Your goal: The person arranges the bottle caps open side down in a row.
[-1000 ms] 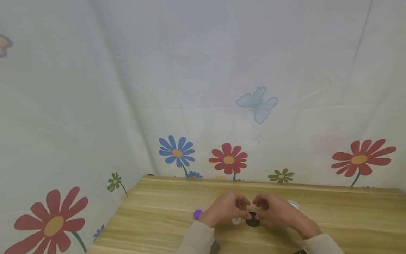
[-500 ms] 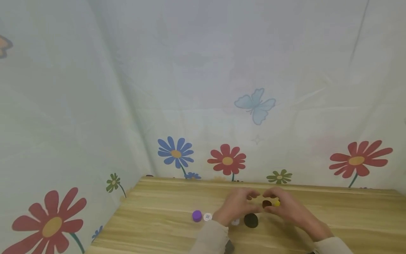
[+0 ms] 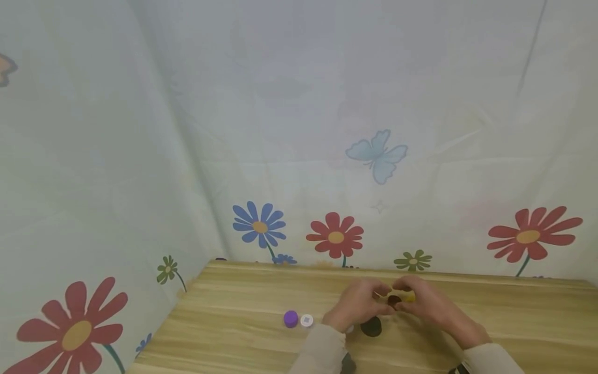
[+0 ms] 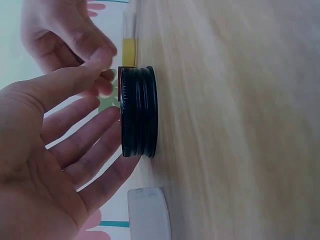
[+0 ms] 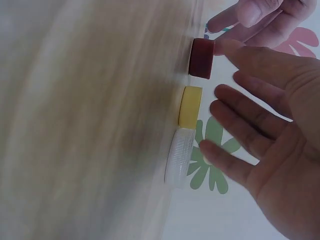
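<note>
Both hands hover around a small dark red cap (image 5: 201, 58) that lies on the table. My left hand (image 3: 358, 304) comes from the left with relaxed fingers, its thumb tip close to the right hand's. My right hand (image 3: 430, 309) arches from the other side, fingers spread, its thumb tip right at the top of the dark red cap in the right wrist view. A black ridged lid (image 4: 139, 112) lies nearer to me, partly overlapped by the left fingers in the left wrist view. Beside the red cap is a yellow cap (image 5: 191, 107), partly covered by the right hand in the head view.
A clear ribbed cap (image 5: 180, 157) lies past the yellow one. Purple (image 3: 290, 319) and white (image 3: 306, 320) caps sit to the left, and a whitish piece (image 4: 148, 214) lies by the black lid. A flowered cloth (image 3: 299, 156) hangs behind the wooden table (image 3: 233, 311).
Both hands have moved right and away from me, from over the black lid to the dark red cap. The white cap beside the purple one has come into view.
</note>
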A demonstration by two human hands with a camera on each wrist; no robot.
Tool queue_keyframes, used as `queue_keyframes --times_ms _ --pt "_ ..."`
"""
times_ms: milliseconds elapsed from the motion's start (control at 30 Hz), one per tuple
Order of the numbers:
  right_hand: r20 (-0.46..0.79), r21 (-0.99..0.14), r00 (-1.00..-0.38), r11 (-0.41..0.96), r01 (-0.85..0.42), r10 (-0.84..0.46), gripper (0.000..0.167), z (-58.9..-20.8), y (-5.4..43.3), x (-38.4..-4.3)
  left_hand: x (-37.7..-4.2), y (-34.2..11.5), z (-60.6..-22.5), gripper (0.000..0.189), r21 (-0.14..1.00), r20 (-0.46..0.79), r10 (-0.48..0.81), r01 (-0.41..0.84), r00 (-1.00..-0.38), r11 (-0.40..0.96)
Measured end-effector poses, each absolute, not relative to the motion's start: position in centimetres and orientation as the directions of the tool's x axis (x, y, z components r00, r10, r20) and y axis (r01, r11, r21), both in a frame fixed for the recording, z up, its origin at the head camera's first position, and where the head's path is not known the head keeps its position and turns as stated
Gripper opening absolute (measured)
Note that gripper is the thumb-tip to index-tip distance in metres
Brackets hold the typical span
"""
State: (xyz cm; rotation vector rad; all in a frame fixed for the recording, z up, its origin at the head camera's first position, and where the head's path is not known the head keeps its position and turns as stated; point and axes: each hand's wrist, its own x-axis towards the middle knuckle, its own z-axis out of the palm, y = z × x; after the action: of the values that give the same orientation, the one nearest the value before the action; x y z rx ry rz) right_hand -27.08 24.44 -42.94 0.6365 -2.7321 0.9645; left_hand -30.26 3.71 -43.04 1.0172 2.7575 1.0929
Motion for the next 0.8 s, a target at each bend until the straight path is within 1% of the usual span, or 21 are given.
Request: queue_keyframes --times_ms 200,367,567,800 --pt "0.297 -0.528 -0.887 0.714 -0.460 -0.353 0.032 -43.1 24.8 -27.5 -30.5 4.2 -43.2 0.027 0.605 0.203 0.586 0.571 -0.784 0.555" --pt "0.300 -0.507 -0.870 0.707 -0.493 -0.391 0.030 -43.2 24.9 -27.8 -30.6 4.4 -43.3 0.028 0.600 0.182 0.583 0.559 -0.792 0.572" --pt "0.278 -0.531 -0.864 0.682 -0.503 -0.421 0.026 -43.4 25.0 -28.1 -30.6 4.4 -43.3 0.025 0.626 0.146 0.567 0.520 -0.811 0.582" --pt "0.279 -0.538 -0.858 0.670 -0.512 -0.432 0.022 -43.4 24.8 -28.2 -30.6 4.3 -43.3 0.024 0.628 0.140 0.579 0.524 -0.803 0.575"
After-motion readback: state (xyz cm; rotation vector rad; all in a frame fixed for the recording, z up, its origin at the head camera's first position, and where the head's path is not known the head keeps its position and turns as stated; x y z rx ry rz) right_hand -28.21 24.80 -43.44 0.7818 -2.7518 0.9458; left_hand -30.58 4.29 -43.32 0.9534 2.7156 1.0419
